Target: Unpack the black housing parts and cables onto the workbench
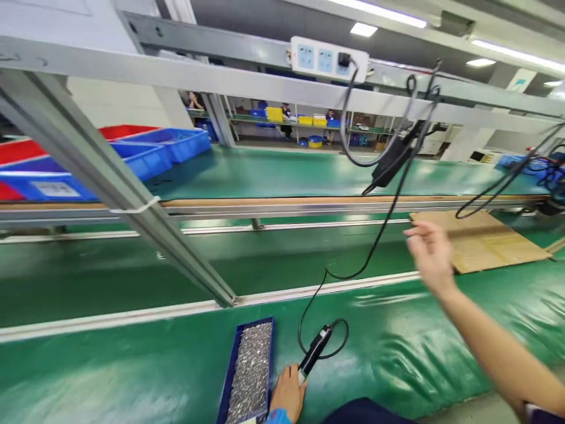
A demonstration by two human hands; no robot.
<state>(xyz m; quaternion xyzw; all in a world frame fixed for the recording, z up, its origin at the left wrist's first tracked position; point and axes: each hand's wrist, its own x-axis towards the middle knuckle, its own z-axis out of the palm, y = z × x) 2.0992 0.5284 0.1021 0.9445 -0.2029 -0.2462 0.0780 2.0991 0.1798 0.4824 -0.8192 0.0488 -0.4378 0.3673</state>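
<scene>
Gripping the lower end of a black screwdriver (314, 352), the left hand (288, 396) is resting on the green mat (397, 353) at the near edge, fingers curled around the tool. Just left of it, a blue tray (248, 371) of small screws is lying on the mat. The screwdriver's cord (375, 247) is looping upward to a power strip (329, 59). Farther out, the right hand (430, 254) is hovering blurred, fingers loosely spread and holding nothing, near a cardboard sheet (481, 241).
</scene>
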